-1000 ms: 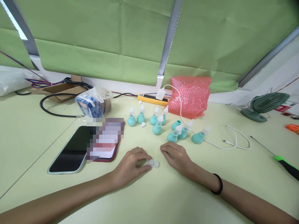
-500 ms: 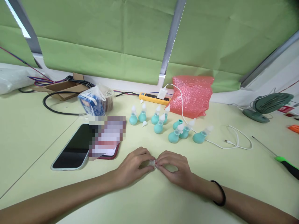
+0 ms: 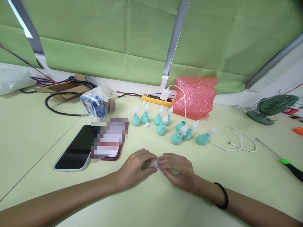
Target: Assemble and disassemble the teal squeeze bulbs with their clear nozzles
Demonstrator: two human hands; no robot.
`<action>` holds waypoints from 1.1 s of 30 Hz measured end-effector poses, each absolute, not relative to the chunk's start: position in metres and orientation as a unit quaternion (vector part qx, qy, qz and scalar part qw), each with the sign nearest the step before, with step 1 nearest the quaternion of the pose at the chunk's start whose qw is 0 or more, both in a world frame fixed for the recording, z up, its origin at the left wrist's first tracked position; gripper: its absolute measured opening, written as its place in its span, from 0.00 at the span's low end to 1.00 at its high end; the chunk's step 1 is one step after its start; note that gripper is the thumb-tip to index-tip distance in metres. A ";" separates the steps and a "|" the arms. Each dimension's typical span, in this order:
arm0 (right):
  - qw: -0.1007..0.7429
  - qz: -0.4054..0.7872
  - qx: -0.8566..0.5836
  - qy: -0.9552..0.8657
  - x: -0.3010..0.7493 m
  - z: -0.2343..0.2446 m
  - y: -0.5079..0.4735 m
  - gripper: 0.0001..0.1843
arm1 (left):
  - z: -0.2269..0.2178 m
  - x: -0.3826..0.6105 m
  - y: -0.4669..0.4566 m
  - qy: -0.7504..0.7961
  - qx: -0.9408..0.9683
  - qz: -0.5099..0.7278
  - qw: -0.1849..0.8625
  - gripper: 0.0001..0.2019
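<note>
Just above the table, my left hand [image 3: 135, 166] and my right hand [image 3: 180, 169] meet, fingertips almost touching. Between them is a small clear plastic piece [image 3: 154, 164], pinched from both sides and mostly covered by the fingers. Beyond the hands are several teal bulb nasal aspirators [image 3: 161, 128] with clear necks and white tips, some upright and some tilted. One teal bulb [image 3: 180, 126] among them has an open mouth and no neck. Two loose white tips, a near one [image 3: 147, 125] and a far one [image 3: 144, 102], lie on the table.
Two phones, one black-screened [image 3: 75, 149] and one red-cased [image 3: 118, 151], lie left. A bagged blue pack [image 3: 94, 104], a yellow power strip [image 3: 156, 100] and red bubble wrap [image 3: 196, 97] are behind. Rightward are a white cable [image 3: 241, 142], a screwdriver [image 3: 290, 167] and a green fan [image 3: 272, 107].
My right fingers have shifted slightly around the clear piece, and the left fingertips have come closer to them. The other objects stay put; the view has moved a little.
</note>
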State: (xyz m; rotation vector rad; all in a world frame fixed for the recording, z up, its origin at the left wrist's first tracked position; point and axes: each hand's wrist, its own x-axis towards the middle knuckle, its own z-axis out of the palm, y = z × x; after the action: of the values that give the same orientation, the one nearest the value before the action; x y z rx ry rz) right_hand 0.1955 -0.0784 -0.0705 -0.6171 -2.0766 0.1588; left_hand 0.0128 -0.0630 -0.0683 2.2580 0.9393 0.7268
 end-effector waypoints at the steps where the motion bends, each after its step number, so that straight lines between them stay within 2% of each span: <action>1: 0.459 0.049 -0.247 -0.852 0.196 -0.071 -0.078 0.07 | -0.069 0.013 -0.063 0.354 0.844 0.278 0.290 0.09; 8: 0.379 -0.037 -0.219 -0.898 0.200 -0.073 -0.082 0.09 | -0.069 0.010 -0.064 0.295 0.879 0.286 0.241 0.04; 15: 0.445 -0.018 -0.257 -0.858 0.200 -0.080 -0.083 0.13 | -0.073 0.012 -0.064 0.243 0.907 0.301 0.167 0.07; 24: 0.387 -0.047 -0.228 -0.892 0.204 -0.078 -0.083 0.11 | -0.077 0.013 -0.066 0.246 0.918 0.294 0.102 0.05; 33: 0.380 -0.043 -0.216 -0.899 0.205 -0.074 -0.085 0.11 | -0.075 0.012 -0.065 0.225 0.930 0.278 0.089 0.08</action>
State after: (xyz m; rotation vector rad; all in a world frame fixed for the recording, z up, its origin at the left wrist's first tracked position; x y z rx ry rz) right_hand 0.2052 -0.0852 -0.0742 -0.5505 -2.2944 -0.1087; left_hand 0.0120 -0.0654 -0.0746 2.7666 0.6681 0.8277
